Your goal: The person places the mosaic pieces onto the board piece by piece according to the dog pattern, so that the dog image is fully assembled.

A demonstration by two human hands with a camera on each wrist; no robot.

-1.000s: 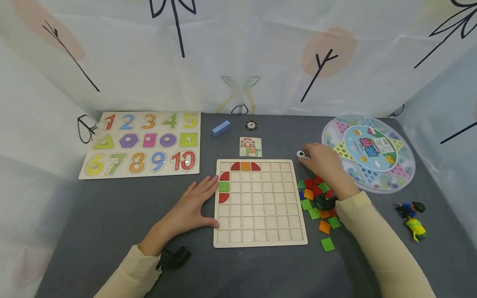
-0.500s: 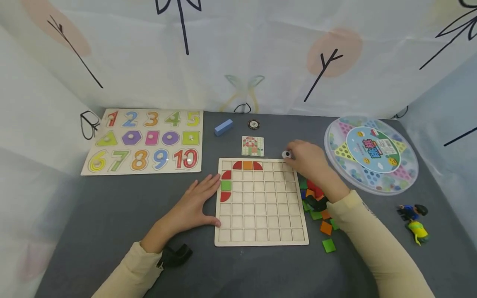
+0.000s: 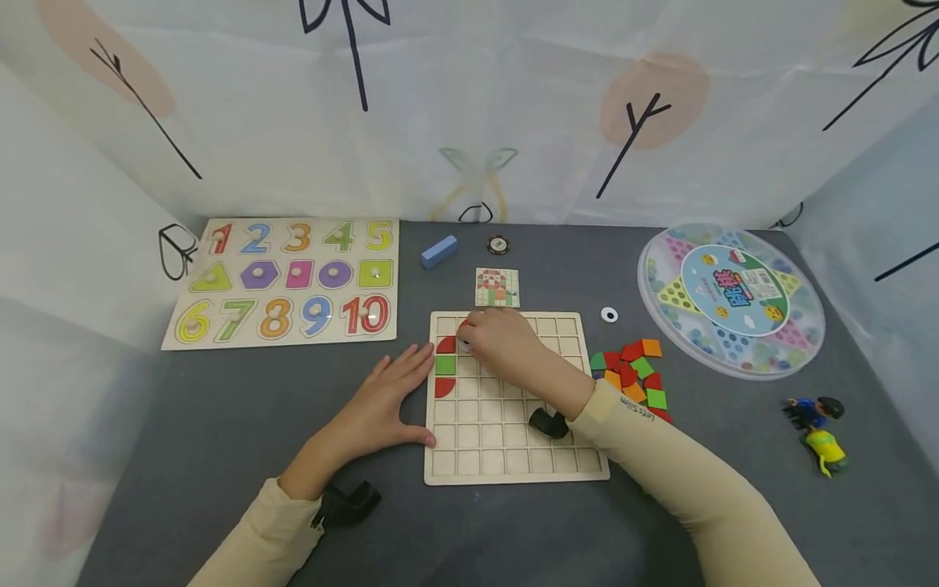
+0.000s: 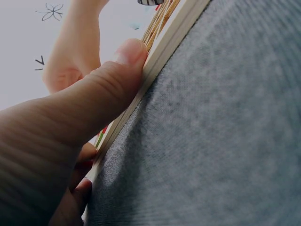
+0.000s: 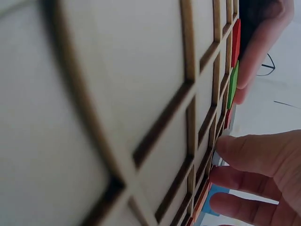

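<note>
A wooden grid board (image 3: 513, 440) lies flat, with red, green and orange tiles in some cells along its top and left edges. My left hand (image 3: 374, 399) rests against the board's left side, thumb and fingers extended; the thumb (image 4: 117, 75) touches the rim in the left wrist view. Over the upper left cells, my right hand (image 3: 506, 346) pinches a small white disc (image 5: 217, 158) between thumb and finger. It hides part of the top row. Another white disc with a dark centre (image 3: 609, 315) lies on the table beyond the board's upper right corner.
Loose coloured tiles (image 3: 629, 371) are heaped right of the board, partly under the right sleeve. A picture card (image 3: 497, 288), blue block (image 3: 439, 252) and round chip (image 3: 498, 244) lie behind. A number puzzle (image 3: 282, 281), round game box (image 3: 734, 302) and toy figures (image 3: 817, 428) flank it.
My right hand has carried a white disc leftward from the table near the game box to the board's upper left cells. The left hand has stayed at the board's edge.
</note>
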